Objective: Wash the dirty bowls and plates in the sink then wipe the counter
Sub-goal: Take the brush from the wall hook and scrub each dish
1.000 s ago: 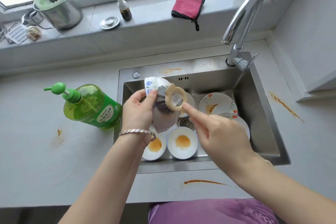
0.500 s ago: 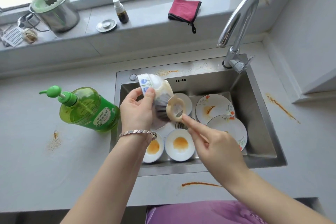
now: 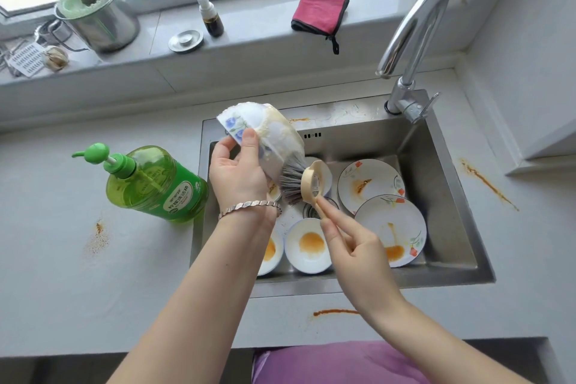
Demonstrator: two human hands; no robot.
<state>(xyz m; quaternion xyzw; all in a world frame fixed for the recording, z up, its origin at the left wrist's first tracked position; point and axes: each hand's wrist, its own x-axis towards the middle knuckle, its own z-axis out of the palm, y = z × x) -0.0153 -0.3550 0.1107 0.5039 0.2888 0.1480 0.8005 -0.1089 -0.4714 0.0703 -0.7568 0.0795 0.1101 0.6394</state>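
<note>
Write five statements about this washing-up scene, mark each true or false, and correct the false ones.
1. The left hand holds a flowered bowl above the sink. True.
2. The right hand holds a sponge. False: it holds a brush, with its bristles against the bowl.
3. The green soap bottle stands to the right of the sink. False: it stands on the counter to the left of it.
4. A red cloth lies on the window ledge. True.
5. The plates in the sink are clean. False: they carry orange stains.
</note>
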